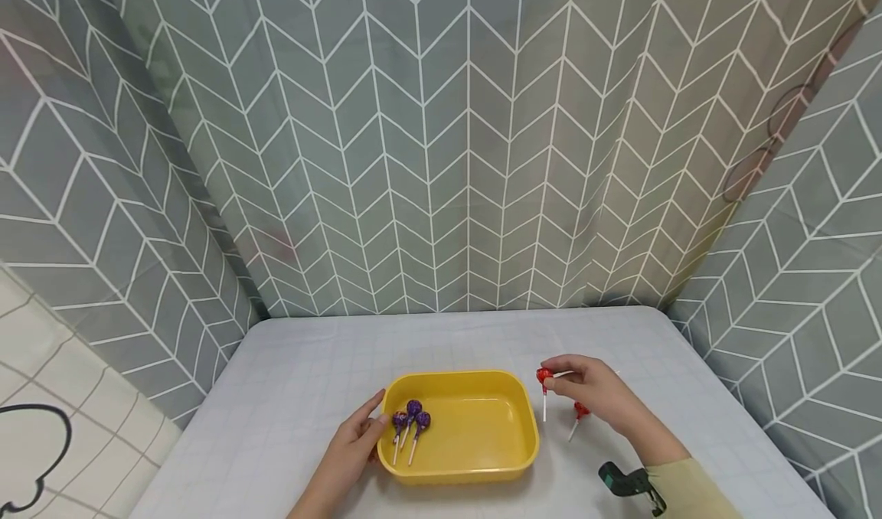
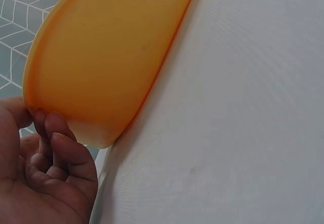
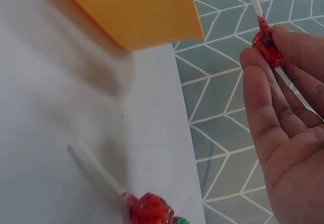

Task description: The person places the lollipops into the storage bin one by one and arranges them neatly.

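Note:
A yellow plastic tray [image 1: 475, 435] stands on the white-covered table, with three purple-wrapped lollipops [image 1: 413, 409] lying at its left end. My left hand [image 1: 351, 446] grips the tray's left rim, thumb at the edge and fingers curled against the outer wall; the left wrist view shows this hand [image 2: 55, 168] at the tray's corner. Right of the tray, my right hand [image 1: 586, 385] pinches a red-wrapped lollipop [image 3: 267, 49] by its candy head between thumb and fingers. Its white stick points down in the head view. Below that hand, another red lollipop [image 3: 151, 210] lies on the table.
In the right wrist view, a bit of green wrapper [image 3: 180, 220] shows beside the lying lollipop. A dark wrist camera [image 1: 627, 481] sits by the right sleeve. Grey patterned curtains [image 1: 441, 159] stand behind the table [image 1: 289, 366] and along its sides.

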A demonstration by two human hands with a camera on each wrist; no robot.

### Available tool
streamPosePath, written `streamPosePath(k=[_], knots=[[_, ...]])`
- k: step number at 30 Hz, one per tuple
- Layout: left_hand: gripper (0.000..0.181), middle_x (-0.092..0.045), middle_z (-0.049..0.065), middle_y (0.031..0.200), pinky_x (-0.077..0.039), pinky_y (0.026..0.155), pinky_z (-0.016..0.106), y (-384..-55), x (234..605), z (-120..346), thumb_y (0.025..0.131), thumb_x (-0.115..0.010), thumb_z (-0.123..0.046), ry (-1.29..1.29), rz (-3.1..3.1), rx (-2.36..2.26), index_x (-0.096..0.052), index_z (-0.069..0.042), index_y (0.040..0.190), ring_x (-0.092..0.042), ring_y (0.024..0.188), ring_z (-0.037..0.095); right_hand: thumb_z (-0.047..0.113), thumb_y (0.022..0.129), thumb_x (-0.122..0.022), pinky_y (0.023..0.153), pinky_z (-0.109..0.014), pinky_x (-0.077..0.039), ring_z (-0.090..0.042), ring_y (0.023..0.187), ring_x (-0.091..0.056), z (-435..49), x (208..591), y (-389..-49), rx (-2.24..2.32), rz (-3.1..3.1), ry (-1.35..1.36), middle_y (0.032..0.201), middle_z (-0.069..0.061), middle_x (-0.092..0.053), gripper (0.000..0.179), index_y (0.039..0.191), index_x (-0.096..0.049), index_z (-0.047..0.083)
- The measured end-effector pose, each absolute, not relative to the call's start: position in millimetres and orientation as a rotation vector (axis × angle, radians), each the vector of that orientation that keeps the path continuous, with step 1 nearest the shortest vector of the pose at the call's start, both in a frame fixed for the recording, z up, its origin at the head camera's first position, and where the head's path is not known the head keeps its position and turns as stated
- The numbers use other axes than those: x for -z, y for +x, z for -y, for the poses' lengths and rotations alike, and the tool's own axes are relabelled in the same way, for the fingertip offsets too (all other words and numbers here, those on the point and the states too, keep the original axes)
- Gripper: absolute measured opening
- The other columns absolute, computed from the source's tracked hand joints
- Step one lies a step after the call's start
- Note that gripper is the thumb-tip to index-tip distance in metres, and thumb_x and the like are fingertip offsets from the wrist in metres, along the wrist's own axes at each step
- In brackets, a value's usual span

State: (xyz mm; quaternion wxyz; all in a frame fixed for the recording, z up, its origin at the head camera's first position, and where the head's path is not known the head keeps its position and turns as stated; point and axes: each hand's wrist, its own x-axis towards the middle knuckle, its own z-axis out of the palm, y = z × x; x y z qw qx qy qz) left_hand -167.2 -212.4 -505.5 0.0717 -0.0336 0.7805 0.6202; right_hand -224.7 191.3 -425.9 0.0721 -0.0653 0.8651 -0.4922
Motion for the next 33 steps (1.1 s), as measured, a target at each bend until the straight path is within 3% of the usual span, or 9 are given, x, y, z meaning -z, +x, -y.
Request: streamPosePath(k=[3,6,12,33], knots=[[0.063,-0.058,0.01,0.083,-0.049,0.057,0.029,-168,506,212,0.1,-0.056,-0.041,-0.101,-2.339,-1.872,-0.035,-0.015,0.155,-0.052,0.065,0.018,0.036,0.085,-0.079,0.071,-0.038,-0.056,-0.024,0.093,-0.064,-185,423,-226,1.476,-2.582,-0.223,0.107,-0.002,-0.07,0.043,0.12,-0.069,0.012],[0.064,-0.058,0.01,0.083,-0.049,0.057,0.029,-168,506,213,0.1,-0.057,-0.041,-0.095,-2.333,-1.881,-0.036,-0.016,0.154,-0.052,0.065,0.018,0.035,0.086,-0.078,0.069,-0.037,-0.055,-0.026,0.095,-0.065,-180,421,-228,1.48,-2.565,-0.287,0.107,-0.003,-0.07,0.041,0.12,-0.068,0.013],[0.062,-0.058,0.011,0.083,-0.05,0.058,0.029,-168,507,213,0.1,-0.057,-0.041,-0.1,-2.343,-1.879,-0.036,-0.016,0.154,-0.052,0.066,0.019,0.029,0.088,-0.077,0.087,-0.04,-0.054,-0.02,0.095,-0.067,-170,421,-233,1.473,-2.559,-0.428,0.108,-0.001,-0.07,0.037,0.119,-0.068,0.011],[0.062,-0.059,0.011,0.083,-0.05,0.057,0.029,-167,508,213,0.101,-0.057,-0.04,-0.088,-2.359,-1.872,-0.037,-0.016,0.154,-0.053,0.066,0.019,0.033,0.089,-0.076,0.085,-0.034,-0.055,-0.017,0.094,-0.067,-129,402,-245,1.366,-2.47,-0.705,0.107,0.001,-0.068,0.037,0.119,-0.069,0.012]])
